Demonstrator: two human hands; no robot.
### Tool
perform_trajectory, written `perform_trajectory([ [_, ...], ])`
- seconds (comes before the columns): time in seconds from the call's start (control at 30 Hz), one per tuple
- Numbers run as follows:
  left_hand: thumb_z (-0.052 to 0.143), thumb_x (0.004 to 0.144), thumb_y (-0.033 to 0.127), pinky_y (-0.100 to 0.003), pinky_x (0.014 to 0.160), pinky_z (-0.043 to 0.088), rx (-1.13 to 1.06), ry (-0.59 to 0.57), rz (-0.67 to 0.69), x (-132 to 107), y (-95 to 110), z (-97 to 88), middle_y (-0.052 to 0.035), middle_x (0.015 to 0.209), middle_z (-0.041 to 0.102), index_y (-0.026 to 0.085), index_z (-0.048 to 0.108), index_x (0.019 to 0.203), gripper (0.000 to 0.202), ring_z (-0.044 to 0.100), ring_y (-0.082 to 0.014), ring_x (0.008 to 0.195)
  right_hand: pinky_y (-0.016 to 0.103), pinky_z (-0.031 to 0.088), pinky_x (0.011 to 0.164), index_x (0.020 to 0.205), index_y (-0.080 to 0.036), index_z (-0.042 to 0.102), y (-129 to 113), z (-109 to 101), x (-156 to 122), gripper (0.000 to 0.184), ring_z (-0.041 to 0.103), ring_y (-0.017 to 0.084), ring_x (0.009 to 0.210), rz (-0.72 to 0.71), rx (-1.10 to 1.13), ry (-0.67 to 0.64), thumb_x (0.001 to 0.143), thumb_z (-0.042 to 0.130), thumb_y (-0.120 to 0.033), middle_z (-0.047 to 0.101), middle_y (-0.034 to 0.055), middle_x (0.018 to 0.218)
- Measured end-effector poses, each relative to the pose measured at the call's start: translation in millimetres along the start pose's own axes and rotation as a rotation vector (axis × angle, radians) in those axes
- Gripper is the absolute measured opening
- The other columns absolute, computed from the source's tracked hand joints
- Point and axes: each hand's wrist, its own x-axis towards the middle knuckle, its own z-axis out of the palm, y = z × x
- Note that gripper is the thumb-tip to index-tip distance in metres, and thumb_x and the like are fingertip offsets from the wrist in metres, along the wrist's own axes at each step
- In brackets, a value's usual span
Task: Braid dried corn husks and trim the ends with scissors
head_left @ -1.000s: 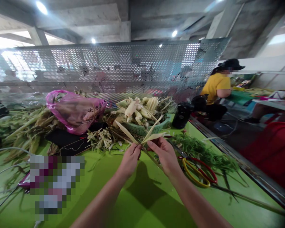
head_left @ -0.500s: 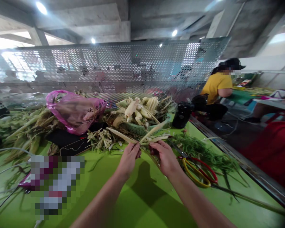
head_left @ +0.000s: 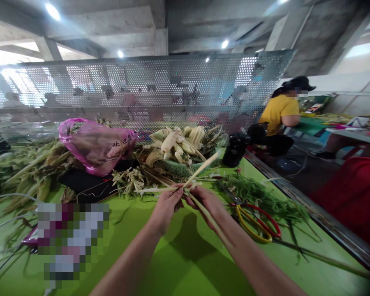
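Note:
Both hands work close together above the green table (head_left: 185, 263). My left hand (head_left: 168, 203) pinches pale corn husk strips (head_left: 202, 168) where they cross. Opposite it, my right hand (head_left: 205, 201) is closed on the same strips, its fingertips partly hidden. One strip points up and away to the right, another sticks out left past my left hand, and a longer greenish one lies back over my right hand and wrist. Scissors (head_left: 239, 200) with red and yellow handles rest to the right of my right hand.
Behind my hands is a green basket (head_left: 175, 166) heaped with husks. A pink plastic bag (head_left: 95, 148), black cup (head_left: 235, 150), green shreds (head_left: 253, 191) and blurred-out items with cables surround the work. A perforated screen (head_left: 160, 90) stands behind. A person in yellow (head_left: 279, 115) sits at right.
The left strip now points straighter sideways. A strip that stuck out to the right now lies back over my right hand and wrist. My hands have drawn closer together.

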Motion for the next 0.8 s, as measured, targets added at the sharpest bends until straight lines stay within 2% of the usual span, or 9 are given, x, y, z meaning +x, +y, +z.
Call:
perform_trajectory([
  [0.1, 0.059, 0.084, 0.041, -0.021, 0.051, 0.024, -0.061, -0.113, -0.062, -2.3, -0.7, 0.5, -0.0034, 0.064, 0.062, 0.013, 0.062, 0.085, 0.029, 0.042, -0.0075, 0.054, 0.027, 0.035, 0.052, 0.068, -0.018, 0.064, 0.3, 4.5, -2.7, 0.027, 0.039, 0.011, 0.046, 0.050, 0.108, -0.115, 0.073, 0.062, -0.044, 0.042, -0.0053, 0.042],
  [0.17, 0.057, 0.085, 0.041, -0.021, 0.051, 0.024, -0.055, -0.141, -0.065, -2.2, -1.0, -0.5, -0.0038, 0.064, 0.062, 0.013, 0.060, 0.081, 0.028, 0.042, -0.0078, 0.054, 0.026, 0.034, 0.051, 0.063, -0.019, 0.063, -1.7, 4.2, -4.2, 0.031, 0.037, 0.011, 0.045, 0.046, 0.102, -0.146, 0.073, 0.062, -0.048, 0.040, -0.0059, 0.040],
  [0.27, 0.053, 0.088, 0.041, -0.021, 0.052, 0.025, 0.002, -0.101, -0.013, 0.0, 0.0, -3.3, -0.0015, 0.063, 0.062, 0.015, 0.056, 0.092, 0.026, 0.039, -0.0078, 0.052, 0.023, 0.026, 0.045, 0.055, -0.018, 0.056, -10.0, -2.1, -4.9, 0.036, 0.034, 0.009, 0.044, 0.030, -0.114, -0.105, 0.074, 0.064, -0.047, 0.046, -0.0042, 0.045],
  [0.33, 0.053, 0.088, 0.042, -0.022, 0.052, 0.025, 0.068, -0.061, 0.004, 2.0, 0.4, -5.9, -0.0008, 0.064, 0.063, 0.015, 0.055, 0.096, 0.028, 0.037, -0.0078, 0.052, 0.023, 0.024, 0.044, 0.060, -0.018, 0.059, -17.5, -7.4, -4.8, 0.032, 0.035, 0.008, 0.046, -0.033, -0.207, -0.009, 0.074, 0.067, -0.045, 0.050, -0.0032, 0.052],
  [0.4, 0.054, 0.087, 0.044, -0.022, 0.053, 0.024, 0.123, -0.052, 0.000, 3.6, -0.1, -8.2, -0.0010, 0.065, 0.063, 0.016, 0.055, 0.095, 0.030, 0.038, -0.0081, 0.053, 0.023, 0.028, 0.046, 0.076, -0.018, 0.065, -24.1, -11.3, -4.9, 0.026, 0.040, 0.009, 0.051, -0.151, -0.198, 0.063, 0.074, 0.069, -0.043, 0.056, -0.0014, 0.062],
  [0.5, 0.053, 0.087, 0.046, -0.023, 0.054, 0.024, 0.207, -0.103, 0.001, 4.1, -1.5, -9.8, -0.0012, 0.066, 0.062, 0.016, 0.057, 0.093, 0.031, 0.039, -0.0090, 0.055, 0.025, 0.035, 0.051, 0.089, -0.019, 0.069, -30.4, -13.6, -5.8, 0.029, 0.048, 0.012, 0.059, -0.247, -0.166, 0.052, 0.074, 0.071, -0.043, 0.063, 0.0018, 0.074],
  [0.67, 0.051, 0.088, 0.046, -0.024, 0.057, 0.026, 0.287, -0.197, -0.027, 1.0, 1.6, -7.8, -0.0017, 0.068, 0.061, 0.015, 0.062, 0.095, 0.034, 0.043, -0.0102, 0.059, 0.027, 0.044, 0.060, 0.084, -0.019, 0.072, -36.7, -16.5, -9.9, 0.019, 0.056, 0.014, 0.065, -0.229, -0.135, 0.054, 0.075, 0.071, -0.035, 0.066, 0.0026, 0.076],
  [0.8, 0.054, 0.086, 0.045, -0.023, 0.058, 0.029, 0.163, -0.139, -0.060, 0.4, 2.5, -9.4, -0.0029, 0.070, 0.062, 0.014, 0.061, 0.089, 0.032, 0.042, -0.0096, 0.059, 0.031, 0.048, 0.074, 0.096, -0.020, 0.070, -41.0, -16.2, -13.1, 0.023, 0.063, 0.017, 0.075, -0.197, -0.073, -0.077, 0.073, 0.070, -0.025, 0.070, 0.0030, 0.083],
])
